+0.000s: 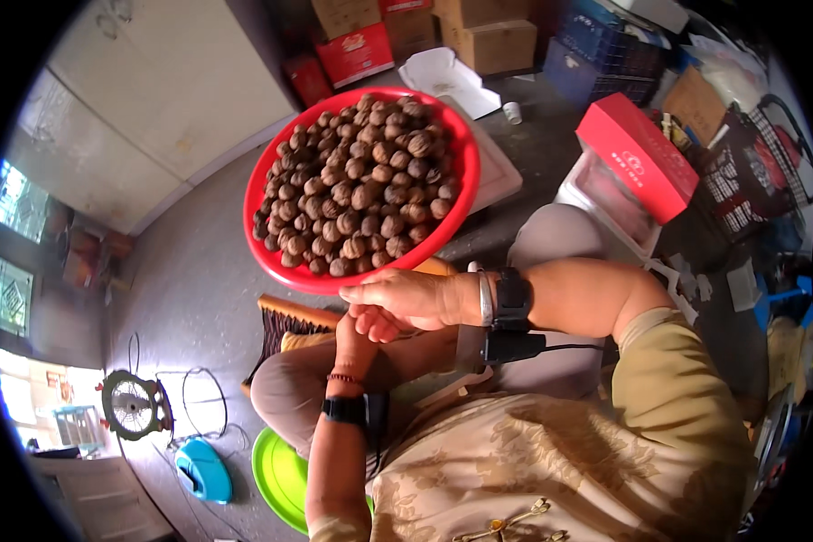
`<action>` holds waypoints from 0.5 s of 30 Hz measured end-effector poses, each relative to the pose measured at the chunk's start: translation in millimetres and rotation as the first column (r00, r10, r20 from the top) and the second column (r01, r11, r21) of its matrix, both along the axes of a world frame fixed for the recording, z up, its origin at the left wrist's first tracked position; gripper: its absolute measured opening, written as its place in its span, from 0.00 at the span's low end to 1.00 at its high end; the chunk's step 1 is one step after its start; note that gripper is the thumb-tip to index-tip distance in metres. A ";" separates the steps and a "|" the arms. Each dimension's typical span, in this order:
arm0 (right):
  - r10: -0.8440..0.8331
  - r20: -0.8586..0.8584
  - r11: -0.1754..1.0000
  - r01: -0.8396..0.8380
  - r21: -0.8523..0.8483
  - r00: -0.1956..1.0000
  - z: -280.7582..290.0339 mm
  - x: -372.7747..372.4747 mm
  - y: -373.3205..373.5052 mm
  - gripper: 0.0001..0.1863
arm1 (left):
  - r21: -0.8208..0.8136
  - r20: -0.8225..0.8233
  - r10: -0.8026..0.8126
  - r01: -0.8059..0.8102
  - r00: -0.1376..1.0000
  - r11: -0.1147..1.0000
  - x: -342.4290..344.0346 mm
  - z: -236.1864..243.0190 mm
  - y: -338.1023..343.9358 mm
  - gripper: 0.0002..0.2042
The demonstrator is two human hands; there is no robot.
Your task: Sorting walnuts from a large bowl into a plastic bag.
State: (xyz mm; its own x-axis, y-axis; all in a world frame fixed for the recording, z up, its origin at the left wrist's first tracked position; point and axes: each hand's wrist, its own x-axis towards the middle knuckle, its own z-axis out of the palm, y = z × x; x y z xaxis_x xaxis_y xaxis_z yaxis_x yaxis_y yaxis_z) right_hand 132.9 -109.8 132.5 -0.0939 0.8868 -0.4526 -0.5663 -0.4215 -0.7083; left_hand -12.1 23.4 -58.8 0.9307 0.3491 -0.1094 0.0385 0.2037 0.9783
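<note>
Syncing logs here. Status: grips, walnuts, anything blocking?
Right grip by near rim of red basin, left grip beside it, partly hidden; any hold unclear. Basin heaped with walnuts. Nothing visible covering them.

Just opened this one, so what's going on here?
A seated person has both hands close together by the near rim of a red basin heaped with brown walnuts. The right hand is at the rim, fingers partly curled; the left hand is just below, partly hidden behind it. Whether either holds anything is hard to tell. A green basin and a fan stand to the left, a red box lid to the right.
</note>
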 end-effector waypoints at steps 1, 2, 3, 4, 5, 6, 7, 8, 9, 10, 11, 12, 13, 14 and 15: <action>-0.063 0.021 0.996 0.062 0.058 0.998 2.3 7.2 2.3 0.21 | 0.276 0.025 0.008 -0.015 1.000 0.961 4.8 3.6 -5.4 0.10; -0.123 0.038 0.986 0.117 0.118 0.992 3.9 14.4 5.4 0.21 | 0.532 0.051 0.043 -0.064 0.998 0.844 10.5 7.1 -10.0 0.09; -0.209 0.045 0.967 0.200 0.156 0.977 1.6 25.2 7.4 0.21 | 0.661 -0.121 0.161 -0.041 0.980 0.749 15.7 22.9 -19.2 0.07; -0.276 0.131 0.949 0.248 0.197 0.952 15.0 32.5 5.5 0.20 | 0.778 -0.257 0.319 0.000 0.912 0.628 15.2 34.6 -23.7 0.05; -0.364 0.210 0.919 0.314 0.236 0.907 16.0 39.9 7.0 0.20 | 0.793 -0.193 0.342 -0.059 0.920 0.607 15.7 35.9 -25.6 0.04; -0.446 0.283 0.885 0.371 0.279 0.849 16.6 47.1 12.1 0.19 | 0.797 -0.181 0.340 -0.065 0.923 0.601 17.1 41.0 -26.3 0.04; -0.515 0.312 0.851 0.431 0.300 0.799 17.2 55.2 15.3 0.17 | 0.743 -0.240 0.347 -0.058 0.906 0.667 17.7 47.7 -27.2 0.04; -0.581 0.289 0.806 0.489 0.334 0.760 17.8 65.2 15.4 0.15 | 0.684 -0.299 0.349 -0.055 0.888 0.727 17.1 52.0 -26.3 0.04; -0.592 0.290 0.795 0.486 0.363 0.752 23.8 69.1 18.9 0.14 | 0.649 -0.236 0.375 -0.142 0.896 0.748 7.4 35.9 -17.1 0.05; -0.614 0.294 0.778 0.499 0.382 0.733 26.9 79.4 15.9 0.12 | 0.650 -0.229 0.374 -0.145 0.899 0.746 9.5 42.1 -18.9 0.05; -0.632 0.311 0.766 0.512 0.387 0.710 29.6 88.2 13.8 0.10 | 0.557 -0.243 0.340 -0.156 0.909 0.815 11.1 47.5 -23.5 0.05; -0.648 0.351 0.759 0.537 0.368 0.676 33.0 94.2 12.3 0.09 | 0.457 -0.254 0.304 -0.163 0.918 0.874 12.5 53.6 -29.0 0.06; -0.646 0.428 0.763 0.524 0.378 0.632 36.0 99.7 10.9 0.08 | 0.296 -0.239 0.271 -0.196 0.933 0.935 14.6 57.7 -32.7 0.06; -0.640 0.501 0.768 0.511 0.386 0.582 38.6 104.8 9.6 0.07 | 0.297 -0.233 0.271 -0.197 0.934 0.934 16.5 63.6 -34.2 0.06; -0.611 0.584 0.790 0.468 0.397 0.535 40.9 108.8 8.9 0.05 | 0.189 -0.267 0.249 -0.203 0.931 0.961 17.1 76.4 -37.0 0.06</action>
